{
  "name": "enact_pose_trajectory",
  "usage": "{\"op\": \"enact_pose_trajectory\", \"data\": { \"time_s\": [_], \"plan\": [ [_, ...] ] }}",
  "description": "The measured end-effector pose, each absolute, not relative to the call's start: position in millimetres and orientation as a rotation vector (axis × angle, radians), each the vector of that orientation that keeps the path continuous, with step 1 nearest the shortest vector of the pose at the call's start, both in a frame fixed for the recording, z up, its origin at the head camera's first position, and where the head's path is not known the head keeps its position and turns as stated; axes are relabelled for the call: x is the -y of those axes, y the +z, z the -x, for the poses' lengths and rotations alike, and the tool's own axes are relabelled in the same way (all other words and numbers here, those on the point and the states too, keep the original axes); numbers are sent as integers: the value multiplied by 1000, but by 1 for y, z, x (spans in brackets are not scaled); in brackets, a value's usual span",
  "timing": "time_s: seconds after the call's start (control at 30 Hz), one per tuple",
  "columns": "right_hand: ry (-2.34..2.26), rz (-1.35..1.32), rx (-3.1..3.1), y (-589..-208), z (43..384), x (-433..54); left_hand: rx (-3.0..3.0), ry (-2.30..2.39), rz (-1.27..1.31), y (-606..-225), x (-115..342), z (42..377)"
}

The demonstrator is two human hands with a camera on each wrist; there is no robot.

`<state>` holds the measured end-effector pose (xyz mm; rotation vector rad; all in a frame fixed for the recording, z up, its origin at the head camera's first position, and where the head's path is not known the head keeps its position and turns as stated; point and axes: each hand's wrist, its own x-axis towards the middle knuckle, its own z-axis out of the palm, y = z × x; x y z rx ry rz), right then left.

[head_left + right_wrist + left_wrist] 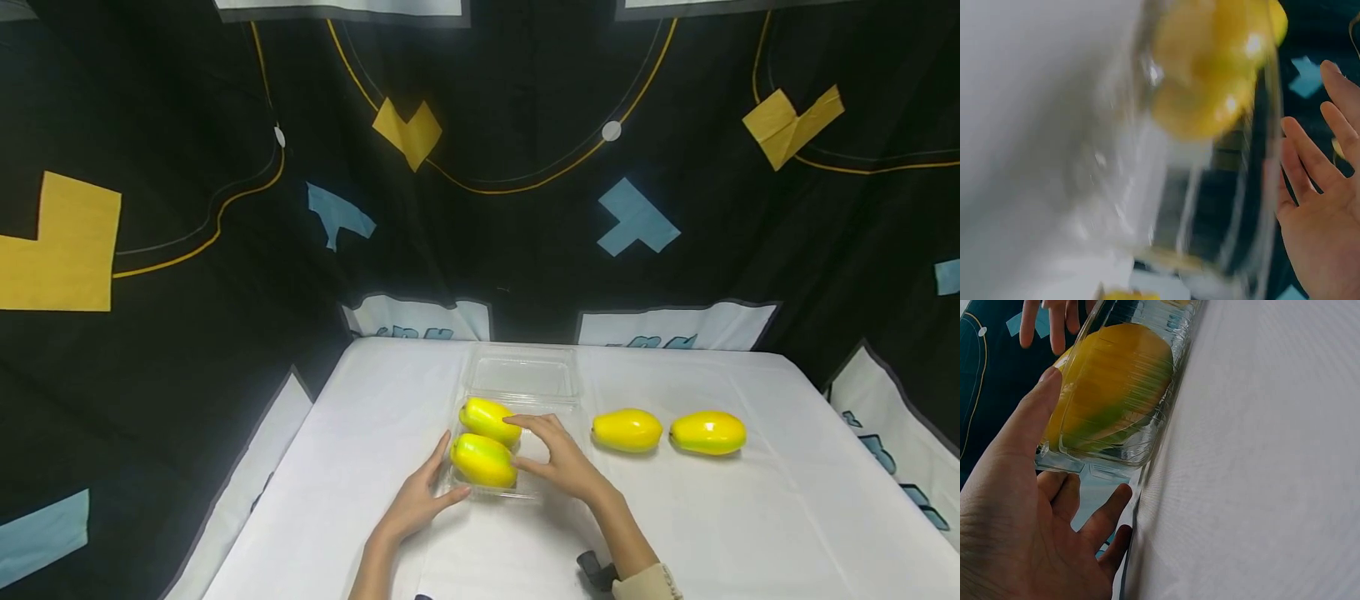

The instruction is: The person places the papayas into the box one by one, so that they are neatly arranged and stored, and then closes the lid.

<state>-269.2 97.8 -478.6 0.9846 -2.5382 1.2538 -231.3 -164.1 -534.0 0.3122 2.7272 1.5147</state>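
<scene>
A clear plastic clamshell box lies with its lid folded back, away from me. In its left half two yellow mango-like fruits sit one behind the other, a rear one and a greenish-tinged front one. My left hand is spread around the box's front left corner, thumb at the front edge and fingers along the left side. In the left wrist view, the thumb tip overlaps the rim. Over the box, my right hand has its fingers apart beside the two fruits. The right wrist view shows its palm with nothing held.
Two more yellow fruits, one nearer the box and one farther right, lie on the white table. A dark object is near my right wrist. Black cloth hangs behind the table.
</scene>
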Motion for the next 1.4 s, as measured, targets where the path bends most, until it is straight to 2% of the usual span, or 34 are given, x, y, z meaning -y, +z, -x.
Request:
{"op": "enact_pose_trajectory", "data": {
  "time_s": [0.4, 0.87, 1.4],
  "plan": [
    [1141, -714, 2418, -463, 278, -191, -2736, 1518, -297, -536, 165, 230],
    [991, -507, 2427, -477, 298, -301, -2728, 1519, -288, -536, 164, 229],
    [960, -453, 2741, -493, 309, -347, -2725, 1524, -306, -535, 164, 232]
  ]
}}
